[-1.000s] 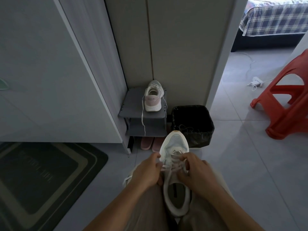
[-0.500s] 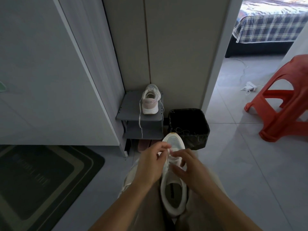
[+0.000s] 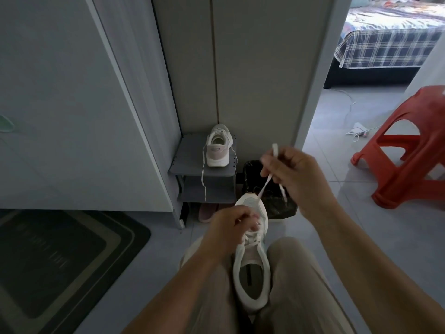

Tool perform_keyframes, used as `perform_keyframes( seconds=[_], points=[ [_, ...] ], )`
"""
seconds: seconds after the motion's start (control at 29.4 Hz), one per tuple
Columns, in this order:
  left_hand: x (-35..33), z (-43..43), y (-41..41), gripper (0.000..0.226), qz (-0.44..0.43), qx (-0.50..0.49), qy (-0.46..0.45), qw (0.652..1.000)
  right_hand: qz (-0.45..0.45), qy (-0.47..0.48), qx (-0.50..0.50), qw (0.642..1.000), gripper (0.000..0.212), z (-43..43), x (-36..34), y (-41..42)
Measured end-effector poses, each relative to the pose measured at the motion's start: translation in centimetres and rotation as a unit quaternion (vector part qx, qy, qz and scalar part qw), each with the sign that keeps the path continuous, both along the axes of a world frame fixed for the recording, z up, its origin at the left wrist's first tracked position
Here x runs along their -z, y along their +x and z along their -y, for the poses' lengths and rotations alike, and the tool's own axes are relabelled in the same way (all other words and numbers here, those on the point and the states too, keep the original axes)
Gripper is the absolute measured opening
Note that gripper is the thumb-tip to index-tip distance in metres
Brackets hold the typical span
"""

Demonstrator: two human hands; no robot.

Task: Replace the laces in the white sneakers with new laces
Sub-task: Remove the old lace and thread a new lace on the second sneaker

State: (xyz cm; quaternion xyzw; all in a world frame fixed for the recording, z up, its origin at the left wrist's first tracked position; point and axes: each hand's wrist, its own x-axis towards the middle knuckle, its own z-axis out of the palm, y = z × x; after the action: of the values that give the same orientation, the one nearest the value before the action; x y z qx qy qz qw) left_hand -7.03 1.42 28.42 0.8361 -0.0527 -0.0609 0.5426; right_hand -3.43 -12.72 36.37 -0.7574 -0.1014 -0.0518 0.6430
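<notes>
Sneaker [image 3: 251,285] between knees, partly laced. Right hand [image 3: 292,172] pinches lace [image 3: 266,182], raised taut. Left hand [image 3: 228,227] grips sneaker at eyelets. Second sneaker [image 3: 218,150] on shelf [image 3: 187,162], lace dangling, probably unfinished.

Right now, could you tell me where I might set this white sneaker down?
Grey tiled floor is bare between the black bin and the red plastic stool. The grey shoe rack is crowded by another white sneaker.

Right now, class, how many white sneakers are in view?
2. The near sneaker lies between the knees, left hand at its laces; the far sneaker stands atop the grey rack. More may be hidden lower in the rack.
</notes>
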Motion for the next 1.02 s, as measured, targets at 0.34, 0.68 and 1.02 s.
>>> perform_keyframes(
  seconds=[0.34, 0.68, 1.02],
  points=[
    [4.6, -5.8, -0.6, 0.015, -0.030, -0.214, 0.029, 0.976, -0.027, 0.110, 0.070, 0.991, 0.014, 4.1, 2.5, 0.5],
    [-1.4, -5.0, -1.2, 0.029, 0.117, -0.076, 0.038, 0.989, -0.070, -0.066, -0.086, 0.992, 0.021, -0.6, 5.1, -2.5],
    [-2.8, -2.8, -0.2, 0.019, 0.134, -0.062, -0.065, 0.987, -0.118, -0.400, -0.030, 0.908, 0.021, -0.4, 7.6, -3.3]
  ],
)
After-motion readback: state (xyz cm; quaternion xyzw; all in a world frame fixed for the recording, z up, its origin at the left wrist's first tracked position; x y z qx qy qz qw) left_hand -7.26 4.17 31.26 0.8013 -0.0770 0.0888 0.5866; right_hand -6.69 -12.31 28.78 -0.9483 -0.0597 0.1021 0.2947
